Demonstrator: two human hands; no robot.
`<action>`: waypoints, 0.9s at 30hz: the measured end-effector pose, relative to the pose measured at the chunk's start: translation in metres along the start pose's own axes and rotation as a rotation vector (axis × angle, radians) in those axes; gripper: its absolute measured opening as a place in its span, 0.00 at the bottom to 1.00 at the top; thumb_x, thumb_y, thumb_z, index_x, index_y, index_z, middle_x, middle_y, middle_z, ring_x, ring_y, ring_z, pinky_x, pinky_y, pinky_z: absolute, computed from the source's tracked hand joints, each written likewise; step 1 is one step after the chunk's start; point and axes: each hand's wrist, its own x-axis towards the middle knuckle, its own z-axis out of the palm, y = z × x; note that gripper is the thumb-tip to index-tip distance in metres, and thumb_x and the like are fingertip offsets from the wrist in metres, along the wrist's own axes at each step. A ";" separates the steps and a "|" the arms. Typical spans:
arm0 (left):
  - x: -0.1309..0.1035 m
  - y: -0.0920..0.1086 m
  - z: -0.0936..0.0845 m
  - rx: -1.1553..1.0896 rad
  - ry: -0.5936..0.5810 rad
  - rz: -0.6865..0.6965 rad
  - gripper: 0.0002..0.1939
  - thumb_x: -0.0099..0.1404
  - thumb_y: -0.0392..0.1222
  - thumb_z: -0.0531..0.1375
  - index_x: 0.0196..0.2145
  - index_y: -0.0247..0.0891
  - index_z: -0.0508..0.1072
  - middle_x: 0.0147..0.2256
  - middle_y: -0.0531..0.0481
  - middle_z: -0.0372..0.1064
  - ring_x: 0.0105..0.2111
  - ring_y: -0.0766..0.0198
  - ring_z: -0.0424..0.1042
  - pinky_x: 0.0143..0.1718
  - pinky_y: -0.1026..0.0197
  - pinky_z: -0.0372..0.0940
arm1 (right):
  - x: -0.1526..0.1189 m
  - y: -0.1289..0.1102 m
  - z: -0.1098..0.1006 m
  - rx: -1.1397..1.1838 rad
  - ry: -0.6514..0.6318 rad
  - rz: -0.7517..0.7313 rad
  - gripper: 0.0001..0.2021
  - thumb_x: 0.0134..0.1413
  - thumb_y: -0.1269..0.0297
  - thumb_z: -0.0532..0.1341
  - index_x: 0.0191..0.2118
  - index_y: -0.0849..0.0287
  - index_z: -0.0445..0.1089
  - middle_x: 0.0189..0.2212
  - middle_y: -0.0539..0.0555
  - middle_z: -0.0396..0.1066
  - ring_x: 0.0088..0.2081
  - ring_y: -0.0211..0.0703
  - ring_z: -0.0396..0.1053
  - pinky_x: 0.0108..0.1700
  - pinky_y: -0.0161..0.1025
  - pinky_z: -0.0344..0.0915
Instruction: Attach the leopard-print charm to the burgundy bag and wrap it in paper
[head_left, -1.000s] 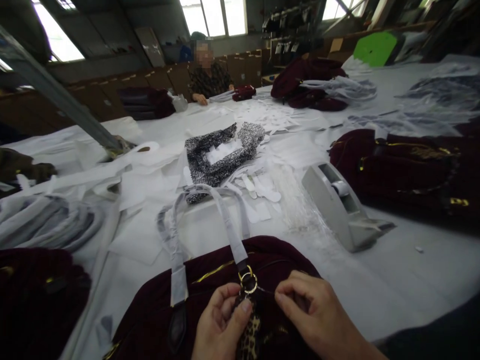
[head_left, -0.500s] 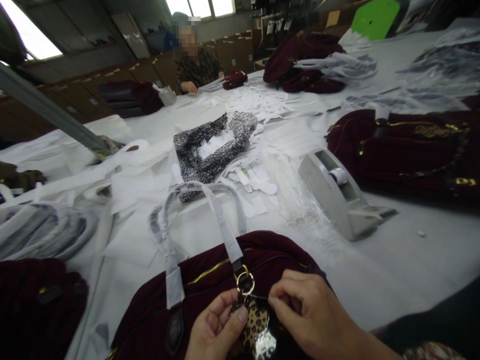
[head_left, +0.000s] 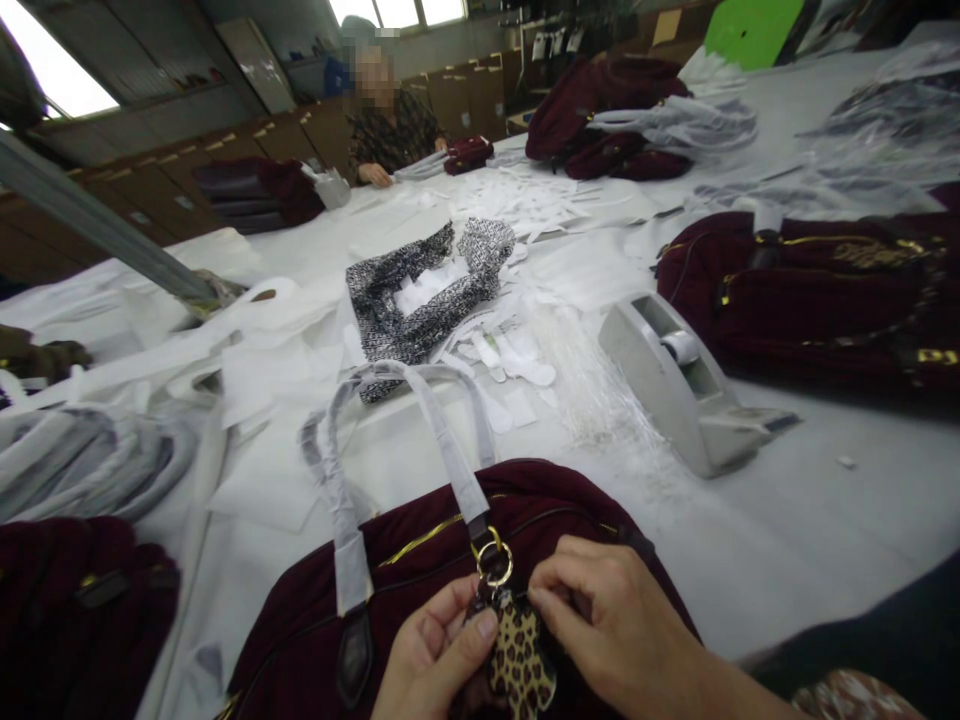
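A leopard tag (head_left: 519, 662) is pinched by the left hand (head_left: 439, 660) just under the gold ring (head_left: 495, 562) of the maroon bag (head_left: 420, 590), which lies at the near edge of the table (head_left: 787, 520). The right hand (head_left: 611, 625) is closed in a pinch beside the ring. The tag looks light and floppy, best gripped near its top; the velvet bag seems soft, its wrapped handles (head_left: 420, 420) limp.

One camera sits on the person's head. It looks forward and down, very close to the hands, and far across the big white table (head_left: 787, 540).
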 end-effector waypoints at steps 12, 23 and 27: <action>0.013 -0.010 -0.027 -0.105 -0.200 -0.040 0.14 0.51 0.40 0.66 0.37 0.35 0.73 0.16 0.58 0.59 0.13 0.77 0.60 0.31 0.67 0.65 | -0.006 -0.001 -0.001 0.090 0.025 0.033 0.08 0.50 0.68 0.56 0.23 0.58 0.69 0.18 0.47 0.63 0.21 0.32 0.60 0.23 0.31 0.53; 0.013 -0.007 -0.035 -0.098 -0.344 -0.119 0.17 0.49 0.42 0.67 0.37 0.34 0.73 0.17 0.54 0.61 0.18 0.75 0.62 0.21 0.74 0.54 | -0.008 -0.006 -0.001 0.082 0.014 0.004 0.09 0.48 0.68 0.57 0.22 0.58 0.70 0.17 0.48 0.63 0.19 0.33 0.60 0.21 0.30 0.53; 0.011 -0.008 -0.033 -0.089 -0.306 -0.088 0.17 0.49 0.42 0.67 0.37 0.36 0.73 0.17 0.55 0.59 0.22 0.71 0.67 0.29 0.69 0.62 | -0.008 -0.006 0.002 0.032 0.023 -0.012 0.09 0.49 0.68 0.56 0.22 0.58 0.70 0.17 0.49 0.64 0.19 0.33 0.61 0.21 0.30 0.54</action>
